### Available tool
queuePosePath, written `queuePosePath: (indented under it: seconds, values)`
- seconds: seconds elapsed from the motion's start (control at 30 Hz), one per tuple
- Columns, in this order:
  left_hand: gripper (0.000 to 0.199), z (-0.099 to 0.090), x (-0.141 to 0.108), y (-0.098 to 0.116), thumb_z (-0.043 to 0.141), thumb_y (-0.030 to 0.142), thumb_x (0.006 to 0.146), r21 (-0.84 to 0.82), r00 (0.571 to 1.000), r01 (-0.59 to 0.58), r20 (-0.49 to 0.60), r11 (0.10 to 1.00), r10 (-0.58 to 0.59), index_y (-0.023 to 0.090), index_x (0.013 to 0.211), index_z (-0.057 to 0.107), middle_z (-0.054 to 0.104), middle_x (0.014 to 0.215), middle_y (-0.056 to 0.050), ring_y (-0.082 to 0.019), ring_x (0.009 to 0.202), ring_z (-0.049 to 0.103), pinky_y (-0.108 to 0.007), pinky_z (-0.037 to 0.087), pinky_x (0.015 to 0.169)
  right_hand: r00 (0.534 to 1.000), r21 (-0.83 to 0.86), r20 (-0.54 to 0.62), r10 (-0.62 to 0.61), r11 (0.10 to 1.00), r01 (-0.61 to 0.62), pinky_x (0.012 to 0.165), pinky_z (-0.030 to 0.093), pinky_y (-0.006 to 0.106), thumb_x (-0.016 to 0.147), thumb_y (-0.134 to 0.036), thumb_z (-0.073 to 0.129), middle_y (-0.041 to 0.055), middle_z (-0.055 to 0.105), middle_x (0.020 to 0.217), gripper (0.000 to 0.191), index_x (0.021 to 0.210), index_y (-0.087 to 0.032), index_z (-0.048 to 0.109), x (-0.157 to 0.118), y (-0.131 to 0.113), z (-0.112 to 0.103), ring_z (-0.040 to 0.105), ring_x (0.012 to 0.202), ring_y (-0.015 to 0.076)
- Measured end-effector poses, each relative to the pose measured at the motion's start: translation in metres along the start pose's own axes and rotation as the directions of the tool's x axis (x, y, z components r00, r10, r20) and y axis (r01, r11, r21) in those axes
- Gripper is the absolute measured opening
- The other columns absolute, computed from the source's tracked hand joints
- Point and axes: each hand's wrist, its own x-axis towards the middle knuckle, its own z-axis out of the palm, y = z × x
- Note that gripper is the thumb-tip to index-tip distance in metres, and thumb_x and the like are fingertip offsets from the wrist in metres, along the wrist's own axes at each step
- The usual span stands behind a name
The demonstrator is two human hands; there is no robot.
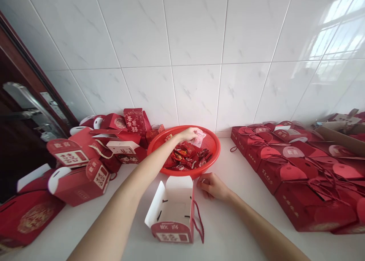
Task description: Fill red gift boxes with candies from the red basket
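Note:
My left hand [190, 134] reaches over the red plastic basket [216, 154], its fingers closed on a small pale pink, see-through packet [199, 138]. Below it in the basket lies a heap of red-wrapped sweets [186, 154]. An open red gift box [171, 215] with a white inside stands in front of the basket, its flaps up and a dark red cord hanging at its right side. Just to the right of this box, my right hand [213, 186] rests on the white counter with fingers curled in. Nothing shows in it.
Folded red gift boxes [80, 181] crowd the left side, near a door handle [23, 97]. Rows of closed red boxes with cords [296, 177] fill the right, with an open cardboard carton [339, 133] behind. A tiled wall [196, 93] rises at the back.

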Motion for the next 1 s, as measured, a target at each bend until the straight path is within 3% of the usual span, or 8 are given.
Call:
queuePosePath:
  seconds: [0.2, 0.37, 0.43, 0.5, 0.63, 0.7, 0.8, 1.0]
  values:
    - [0.017, -0.009, -0.042, 0.016, 0.05, 0.015, 0.082, -0.278, 1.0, -0.004, 0.009, 0.961, 0.007, 0.016, 0.09, 0.065, 0.066, 0.074, -0.004, -0.015, 0.072, 0.062, -0.029, 0.052, 0.07, 0.998, 0.028, 0.061, -0.001, 1.0, -0.001, 0.039, 0.038, 0.019, 0.08, -0.033, 0.064, -0.0053, 0.058, 0.049, 0.018, 0.074, -0.018, 0.057, -0.002, -0.008, -0.006, 0.047, 0.037, 0.0075]
    - [0.02, -0.007, -0.074, 0.021, 0.068, 0.028, 0.082, -0.477, 0.998, -0.048, 0.009, 0.878, 0.059, 0.014, 0.096, 0.068, 0.071, 0.086, -0.006, -0.018, 0.088, 0.067, -0.035, 0.051, 0.087, 0.97, 0.086, 0.234, -0.067, 0.995, 0.048, 0.049, 0.048, 0.023, 0.075, -0.047, 0.075, 0.0003, 0.066, 0.059, 0.033, 0.082, -0.015, 0.067, -0.022, -0.052, -0.027, 0.056, 0.046, 0.0097]
    - [0.029, -0.006, -0.082, 0.022, 0.079, 0.03, 0.075, -0.582, 0.997, -0.081, -0.037, 0.809, 0.073, 0.013, 0.096, 0.069, 0.072, 0.089, -0.007, -0.018, 0.09, 0.066, -0.035, 0.051, 0.087, 0.973, 0.143, 0.13, -0.189, 0.975, 0.17, 0.049, 0.047, 0.023, 0.078, -0.049, 0.075, 0.0003, 0.064, 0.059, 0.035, 0.081, -0.015, 0.066, -0.028, -0.076, -0.034, 0.057, 0.048, 0.0105]
    - [0.036, -0.004, -0.086, 0.024, 0.084, 0.032, 0.07, -0.64, 0.992, -0.121, -0.109, 0.759, 0.066, 0.013, 0.097, 0.07, 0.072, 0.092, -0.007, -0.018, 0.089, 0.066, -0.034, 0.05, 0.084, 0.956, 0.116, -0.077, -0.285, 0.949, 0.292, 0.051, 0.048, 0.024, 0.081, -0.051, 0.071, 0.0014, 0.065, 0.062, 0.035, 0.082, -0.016, 0.065, -0.027, -0.098, -0.037, 0.059, 0.053, 0.0119]
    - [0.04, 0.001, -0.09, 0.032, 0.081, 0.034, 0.072, -0.685, 0.975, -0.191, -0.214, 0.704, 0.056, 0.016, 0.107, 0.07, 0.072, 0.097, -0.006, -0.018, 0.09, 0.065, -0.031, 0.051, 0.082, 0.826, -0.113, -0.469, -0.312, 0.949, 0.295, 0.061, 0.055, 0.029, 0.075, -0.054, 0.076, 0.0062, 0.072, 0.09, 0.043, 0.097, -0.019, 0.065, 0.0, -0.12, -0.034, 0.067, 0.074, 0.0173]
    - [0.04, 0.002, -0.093, 0.036, 0.077, 0.035, 0.076, -0.685, 0.965, -0.231, -0.253, 0.692, 0.071, 0.016, 0.111, 0.069, 0.072, 0.099, -0.007, -0.019, 0.091, 0.066, -0.032, 0.051, 0.083, 0.832, -0.073, -0.464, -0.305, 0.949, 0.307, 0.069, 0.058, 0.032, 0.073, -0.058, 0.077, 0.0074, 0.073, 0.097, 0.049, 0.099, -0.019, 0.064, 0.019, -0.122, -0.032, 0.07, 0.08, 0.0193]
    - [0.043, -0.001, -0.099, 0.037, 0.077, 0.038, 0.076, -0.649, 0.943, -0.28, -0.324, 0.707, 0.077, 0.015, 0.112, 0.068, 0.073, 0.101, -0.008, -0.02, 0.093, 0.067, -0.033, 0.051, 0.086, 0.85, 0.073, -0.386, -0.358, 0.907, 0.415, 0.075, 0.059, 0.035, 0.071, -0.062, 0.076, 0.0063, 0.074, 0.085, 0.052, 0.093, -0.017, 0.064, 0.041, -0.12, -0.032, 0.071, 0.075, 0.0194]
    - [0.034, -0.009, -0.107, 0.022, 0.075, 0.05, 0.076, -0.507, 0.895, -0.287, -0.445, 0.813, 0.039, 0.019, 0.087, 0.074, 0.075, 0.095, -0.006, -0.023, 0.095, 0.067, -0.033, 0.05, 0.084, 0.81, 0.033, -0.331, -0.485, 0.852, 0.523, 0.061, 0.053, 0.03, 0.07, -0.054, 0.081, 0.0022, 0.07, 0.07, 0.038, 0.075, -0.018, 0.069, 0.054, -0.117, -0.036, 0.063, 0.061, 0.0163]
